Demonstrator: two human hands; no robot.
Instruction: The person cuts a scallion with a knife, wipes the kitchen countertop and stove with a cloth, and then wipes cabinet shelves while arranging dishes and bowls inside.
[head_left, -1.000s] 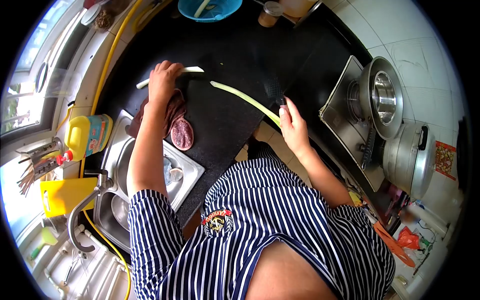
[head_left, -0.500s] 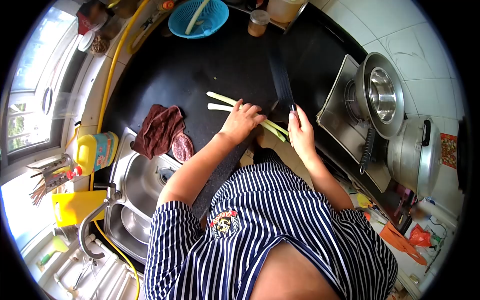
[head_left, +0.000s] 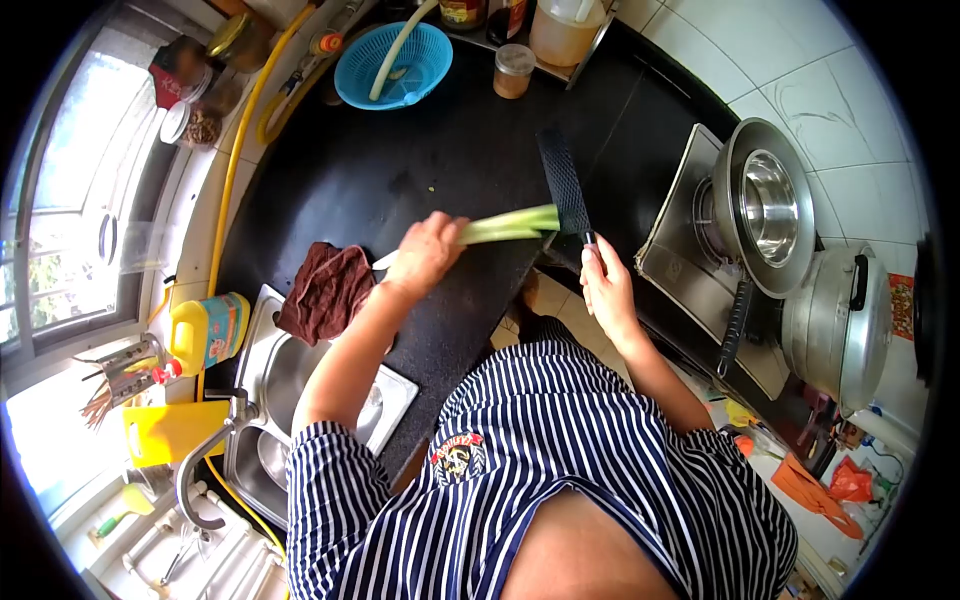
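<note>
My left hand [head_left: 424, 252] is closed round the leeks [head_left: 510, 225], above the black countertop. Their green ends point right, close to the knife blade; whether they touch it I cannot tell. A white end shows just left of my wrist. My right hand [head_left: 607, 290] grips the black handle of a kitchen knife [head_left: 565, 180]. Its broad, dark, textured blade points away from me. Beside my left forearm a crumpled brown cloth [head_left: 325, 293] lies near the sink edge.
A blue basket [head_left: 350, 85] with a long white stalk stands at the back near a lidded jar [head_left: 513, 72]. The steel sink [head_left: 400, 395] and a yellow jug [head_left: 205, 330] are at left. On the right are a stove, a wok [head_left: 740, 200] and a large pot [head_left: 835, 320].
My left hand has moved left with the leeks, and their green ends have swung up from the counter's near edge toward the blade. My right hand still holds the knife.
</note>
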